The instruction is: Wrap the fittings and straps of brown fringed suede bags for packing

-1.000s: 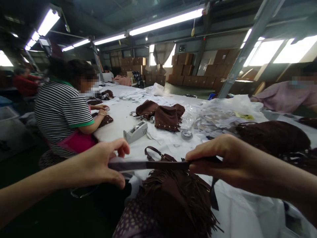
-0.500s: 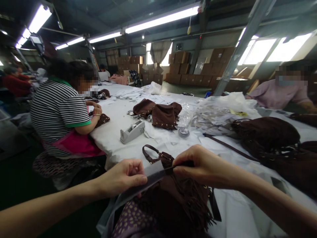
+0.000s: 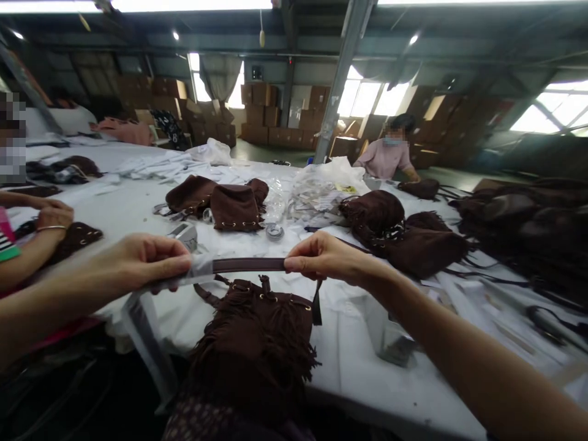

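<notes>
A dark brown strap (image 3: 248, 264) is stretched level between my two hands above a brown fringed suede bag (image 3: 257, 334) that hangs over the near edge of the white table (image 3: 358, 361). My left hand (image 3: 142, 260) is closed, pinching a clear plastic sleeve (image 3: 195, 269) that covers the strap's left end and trails down to the left. My right hand (image 3: 321, 257) pinches the strap's right end, where it bends down toward the bag.
More brown bags (image 3: 220, 202) lie mid-table, with a larger pile (image 3: 404, 236) at right. A tape dispenser (image 3: 184, 233), a tape roll (image 3: 274, 231) and clear plastic wrappers (image 3: 321, 187) sit nearby. A co-worker's hands (image 3: 52, 217) rest at left; another person (image 3: 388, 156) sits across. Cardboard boxes (image 3: 266, 113) stand behind.
The view has swung right, so the co-worker at left is mostly out of frame. My hands have risen and spread apart, pulling the strap straight and level; the plastic sleeve now sits at its left end.
</notes>
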